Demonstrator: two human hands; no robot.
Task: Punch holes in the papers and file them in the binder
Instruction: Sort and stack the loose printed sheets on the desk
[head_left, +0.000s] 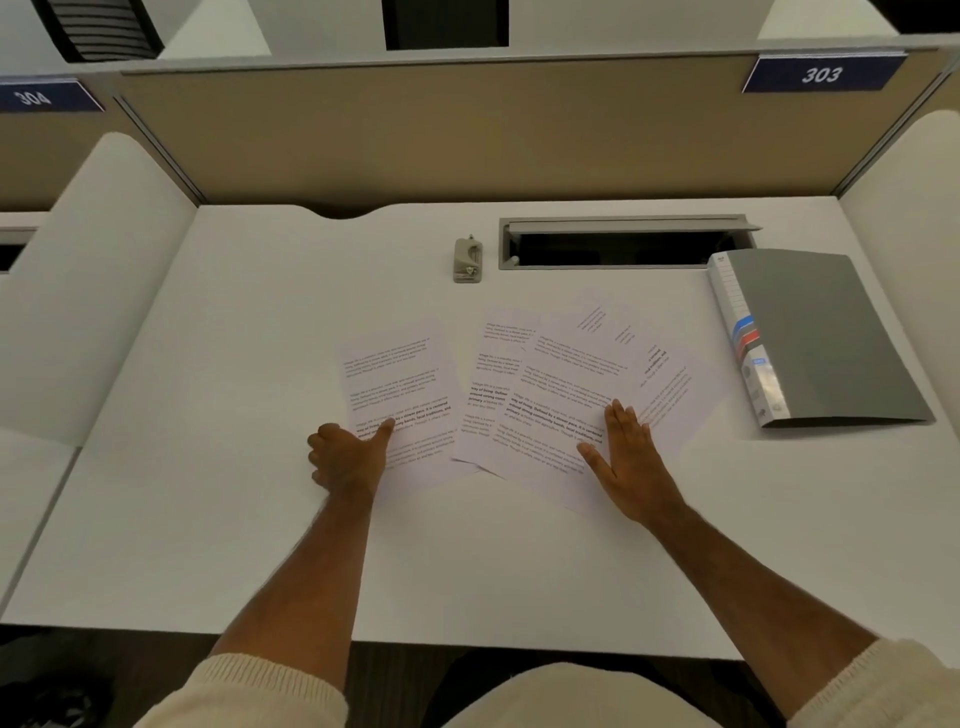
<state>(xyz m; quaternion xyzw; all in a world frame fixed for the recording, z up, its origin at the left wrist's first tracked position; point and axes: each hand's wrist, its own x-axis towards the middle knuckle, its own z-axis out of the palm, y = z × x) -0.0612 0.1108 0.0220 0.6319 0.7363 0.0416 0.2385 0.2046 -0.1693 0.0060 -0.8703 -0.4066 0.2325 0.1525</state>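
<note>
Several printed sheets lie fanned out on the white desk (208, 519). One sheet (400, 384) lies apart on the left, and my left hand (348, 457) pinches its lower left edge with the thumb on top. The other overlapping papers (561, 395) spread to the right, and my right hand (628, 457) rests flat on them with fingers together and thumb out. A small grey hole punch (468, 260) stands behind the papers. A closed grey binder (815, 338) lies at the right, spine towards the papers.
An open cable tray slot (623, 247) is cut into the desk behind the papers. A tan partition (467, 130) closes the back, with white side panels left and right. A sign reading 303 (821, 75) hangs at the upper right.
</note>
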